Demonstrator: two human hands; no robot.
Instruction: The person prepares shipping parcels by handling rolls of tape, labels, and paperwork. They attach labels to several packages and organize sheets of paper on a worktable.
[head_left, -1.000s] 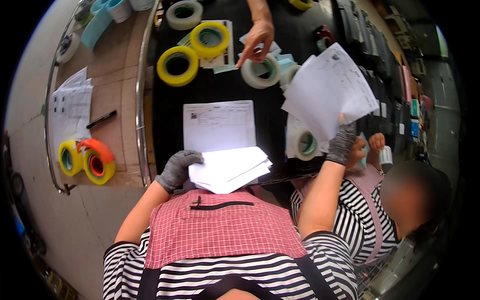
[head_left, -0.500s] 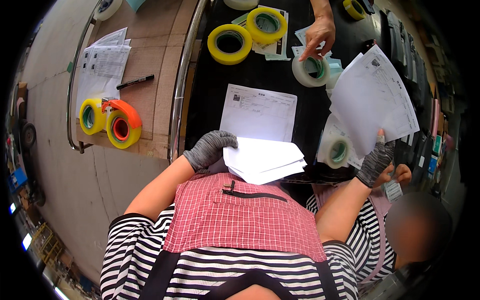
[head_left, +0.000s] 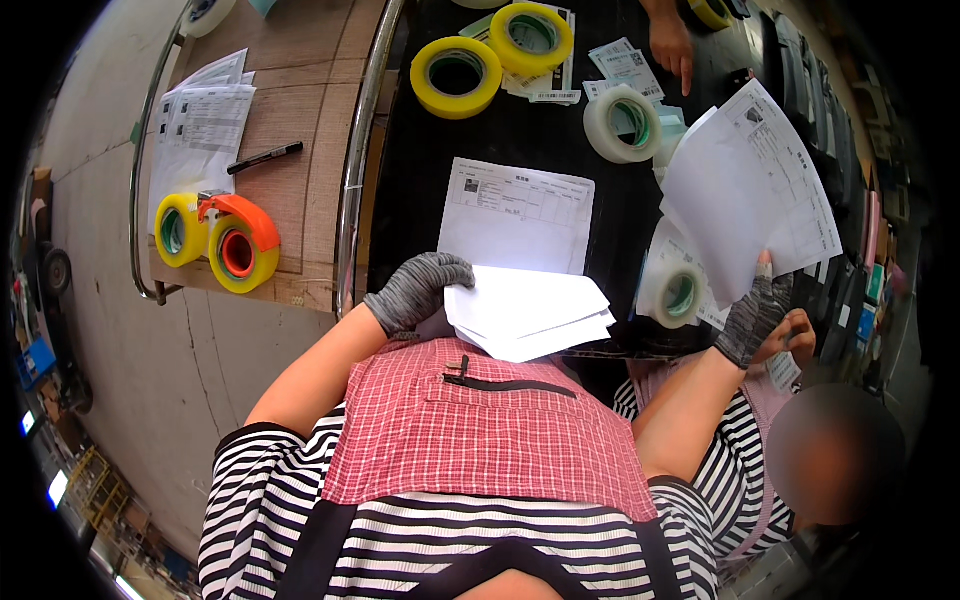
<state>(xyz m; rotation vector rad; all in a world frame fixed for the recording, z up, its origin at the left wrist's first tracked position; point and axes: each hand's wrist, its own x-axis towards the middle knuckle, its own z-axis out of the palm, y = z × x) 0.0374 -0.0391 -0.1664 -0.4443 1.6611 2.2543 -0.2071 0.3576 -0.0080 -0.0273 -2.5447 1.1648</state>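
My left hand [head_left: 418, 293], in a grey glove, is closed on the left edge of several white paper sheets [head_left: 530, 308], blank side up, by the table's near edge. Just beyond them a printed sheet [head_left: 515, 215] lies on the black table [head_left: 415, 185]; its lower part is hidden. On the right, my gloved right hand [head_left: 755, 315] grips a few printed sheets [head_left: 735, 190] by their lower edge, raised and fanned a little apart. Close to that hand, a clear tape roll [head_left: 678, 293] rests on labels, partly behind the raised sheets.
Two yellow tape rolls [head_left: 456, 78] and another clear tape roll [head_left: 622, 124] sit farther back among labels. Another person's hand [head_left: 672, 45] reaches in there. At left, a cart [head_left: 310, 130] bears papers, a black marker [head_left: 265, 158] and an orange tape dispenser [head_left: 262, 222]. A co-worker [head_left: 735, 470] is close at right.
The other person's hand has left the far clear tape roll, moving back and right. My hands keep their grips with hardly any movement. The co-worker's hands at right have shifted slightly.
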